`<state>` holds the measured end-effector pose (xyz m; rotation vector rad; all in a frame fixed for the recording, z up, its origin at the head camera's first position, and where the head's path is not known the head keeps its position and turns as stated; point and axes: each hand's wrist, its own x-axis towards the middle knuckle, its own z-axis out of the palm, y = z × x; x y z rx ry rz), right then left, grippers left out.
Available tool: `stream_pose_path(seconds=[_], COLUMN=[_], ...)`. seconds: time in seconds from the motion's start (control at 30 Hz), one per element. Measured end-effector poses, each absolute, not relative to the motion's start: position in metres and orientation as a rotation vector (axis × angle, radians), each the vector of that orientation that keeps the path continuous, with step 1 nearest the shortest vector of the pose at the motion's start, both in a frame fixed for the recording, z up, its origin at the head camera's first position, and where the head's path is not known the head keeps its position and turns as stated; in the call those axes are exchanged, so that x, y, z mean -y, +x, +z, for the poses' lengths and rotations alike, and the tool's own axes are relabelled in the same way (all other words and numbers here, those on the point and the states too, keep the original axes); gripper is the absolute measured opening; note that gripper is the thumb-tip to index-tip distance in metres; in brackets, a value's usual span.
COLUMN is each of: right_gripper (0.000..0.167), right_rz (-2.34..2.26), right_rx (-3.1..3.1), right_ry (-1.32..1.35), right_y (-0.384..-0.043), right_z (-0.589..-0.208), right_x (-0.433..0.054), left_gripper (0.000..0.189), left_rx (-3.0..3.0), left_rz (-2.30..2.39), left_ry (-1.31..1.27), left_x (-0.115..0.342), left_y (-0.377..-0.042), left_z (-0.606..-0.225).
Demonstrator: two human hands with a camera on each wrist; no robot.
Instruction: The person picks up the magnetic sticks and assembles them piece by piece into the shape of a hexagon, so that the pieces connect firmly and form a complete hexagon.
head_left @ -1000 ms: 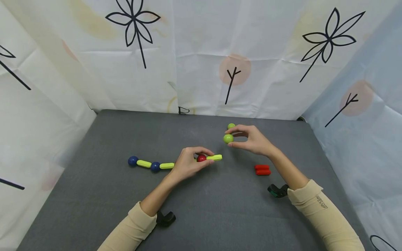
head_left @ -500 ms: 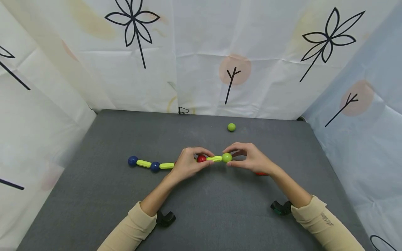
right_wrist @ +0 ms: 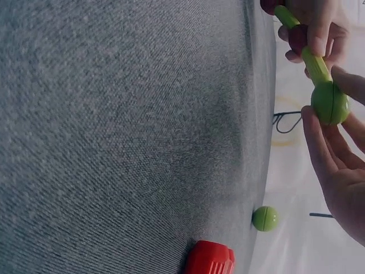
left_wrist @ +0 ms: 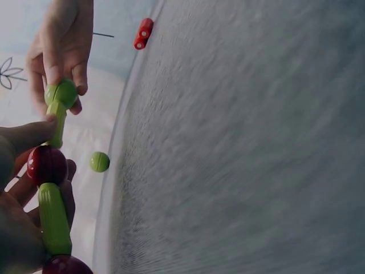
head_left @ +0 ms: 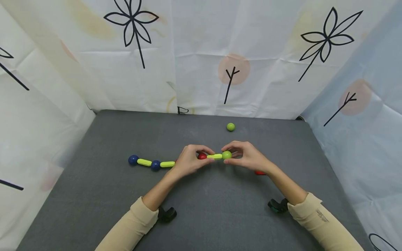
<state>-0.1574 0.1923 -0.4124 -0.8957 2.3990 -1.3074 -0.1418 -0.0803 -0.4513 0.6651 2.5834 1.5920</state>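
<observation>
A chain of balls and short rods runs across the table in the head view, with blue balls (head_left: 155, 165) at its left end. My left hand (head_left: 187, 162) pinches the yellow-green rod (head_left: 215, 157) beside a red ball (left_wrist: 47, 165). Between the thumb and fingers of my right hand (head_left: 246, 156) is a green ball (head_left: 226, 155), which meets the free end of that rod. Another red ball (left_wrist: 67, 266) and rod (left_wrist: 54, 220) show lower in the left wrist view. In the head view, my left hand hides the middle of the chain.
A second green ball (head_left: 230, 127) lies near the table's back edge. Red rods (left_wrist: 143, 33) lie side by side on the grey table (head_left: 201, 216), partly hidden by my right forearm in the head view. A patterned white curtain (head_left: 201, 83) stands behind.
My right hand has brought the green ball down and toward me to the end of the rod. The held end of the chain has risen slightly. The other green ball stays put.
</observation>
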Motion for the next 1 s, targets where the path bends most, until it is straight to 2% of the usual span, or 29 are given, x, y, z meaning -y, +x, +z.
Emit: stream_pose_path(seconds=[0.27,0.6,0.77,1.0], right_gripper=[0.036,0.032,0.032,0.030], right_rz=[-1.210,-1.136,-1.093,-0.992], right_rx=[-2.438,-2.461,-2.477,-2.535], right_ry=[-0.795,-0.674,-0.652,-0.617], right_y=[-0.169,-0.184,-0.188,-0.191], right_z=[-0.421,-0.434,-0.434,-0.429], right_x=[-0.187,-0.186,-0.186,-0.190], left_gripper=[0.017,0.036,0.039,0.044], left_rx=[-2.590,-2.595,-2.578,-2.566], left_rz=[1.419,1.196,1.084,0.858], left_ry=[0.721,0.689,0.695,0.676], left_x=[0.078,0.080,0.099,0.150], left_y=[-0.167,-0.185,-0.189,-0.192], left_z=[-0.456,-0.454,-0.446,-0.429])
